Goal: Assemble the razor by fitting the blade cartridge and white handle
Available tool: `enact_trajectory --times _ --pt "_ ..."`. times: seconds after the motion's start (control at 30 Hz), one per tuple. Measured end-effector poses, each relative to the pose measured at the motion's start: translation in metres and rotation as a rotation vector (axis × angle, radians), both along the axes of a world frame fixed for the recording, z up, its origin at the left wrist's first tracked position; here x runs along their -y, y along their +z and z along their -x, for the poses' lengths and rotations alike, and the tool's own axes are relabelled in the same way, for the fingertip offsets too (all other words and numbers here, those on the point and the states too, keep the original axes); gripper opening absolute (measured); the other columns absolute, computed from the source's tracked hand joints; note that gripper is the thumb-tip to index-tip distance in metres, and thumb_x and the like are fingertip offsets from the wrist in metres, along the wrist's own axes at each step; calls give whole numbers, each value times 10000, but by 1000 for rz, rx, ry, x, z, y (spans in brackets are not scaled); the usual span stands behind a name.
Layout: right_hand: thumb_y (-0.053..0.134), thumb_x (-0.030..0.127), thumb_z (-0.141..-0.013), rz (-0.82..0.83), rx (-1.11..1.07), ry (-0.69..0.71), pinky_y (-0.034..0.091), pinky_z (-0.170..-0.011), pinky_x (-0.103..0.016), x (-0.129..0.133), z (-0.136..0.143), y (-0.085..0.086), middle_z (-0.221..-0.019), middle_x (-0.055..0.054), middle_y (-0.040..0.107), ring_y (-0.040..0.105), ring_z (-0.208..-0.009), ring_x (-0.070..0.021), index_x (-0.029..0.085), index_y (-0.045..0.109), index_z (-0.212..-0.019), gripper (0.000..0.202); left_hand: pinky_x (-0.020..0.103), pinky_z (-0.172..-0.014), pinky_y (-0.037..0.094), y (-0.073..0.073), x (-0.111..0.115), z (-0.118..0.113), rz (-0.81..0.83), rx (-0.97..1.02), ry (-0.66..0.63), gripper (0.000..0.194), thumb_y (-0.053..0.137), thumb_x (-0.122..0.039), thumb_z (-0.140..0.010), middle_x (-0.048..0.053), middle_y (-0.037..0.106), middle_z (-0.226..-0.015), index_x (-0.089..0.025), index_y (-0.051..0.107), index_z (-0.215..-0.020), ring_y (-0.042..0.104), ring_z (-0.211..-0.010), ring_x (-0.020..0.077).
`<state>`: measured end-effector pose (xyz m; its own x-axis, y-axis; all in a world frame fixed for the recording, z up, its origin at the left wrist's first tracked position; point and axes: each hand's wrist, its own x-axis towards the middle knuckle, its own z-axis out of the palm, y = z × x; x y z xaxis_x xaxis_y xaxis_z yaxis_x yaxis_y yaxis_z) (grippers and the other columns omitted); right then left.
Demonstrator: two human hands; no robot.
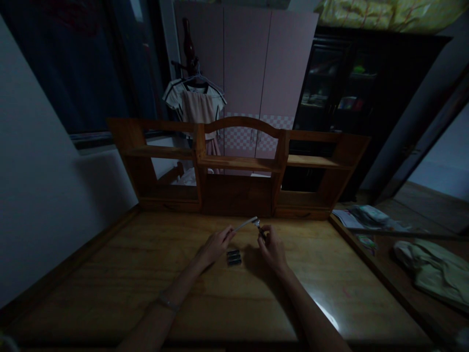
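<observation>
My left hand [218,243] is closed around one end of a thin, pale stick [242,225], perhaps a toothbrush, which slants up to the right. Its far tip meets the silver head of what looks like a razor [261,231]. The razor's dark handle is pinched between the fingers of my right hand [273,249]. Both hands are raised over the wooden desk [176,288]. Below and between them, three small dark bars [233,257] lie side by side on the desktop; the dim light hides their details.
A wooden shelf unit [240,164] stands along the desk's back edge. To the right, papers [370,217] and a pale green cloth [439,269] lie on a lower surface beyond the desk's raised rim. A white wall [40,171] borders the left side.
</observation>
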<state>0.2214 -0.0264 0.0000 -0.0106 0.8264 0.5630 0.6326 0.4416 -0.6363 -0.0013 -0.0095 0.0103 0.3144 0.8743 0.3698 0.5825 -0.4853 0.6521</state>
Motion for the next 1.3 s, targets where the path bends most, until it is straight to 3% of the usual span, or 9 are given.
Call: enact_trajectory --times 0.7,1.3 --pt "429 256 -844 -18 -8 2 322 -526 -228 0 1 1 -700 -2 539 483 -559 -130 170 493 -1020 206 233 -659 383 -3 -1 -4 12 68 -47 291 347 -402 -919 3 599 -779 -190 547 -912 544 -690 139" --pt "434 257 -848 12 0 7 331 -530 -225 0 -1 3 -709 2 542 491 -565 -128 176 487 -1032 208 242 -697 398 -4 -3 -1 4 49 4 293 340 -403 -924 21 617 -835 -206 557 -939 574 -756 157"
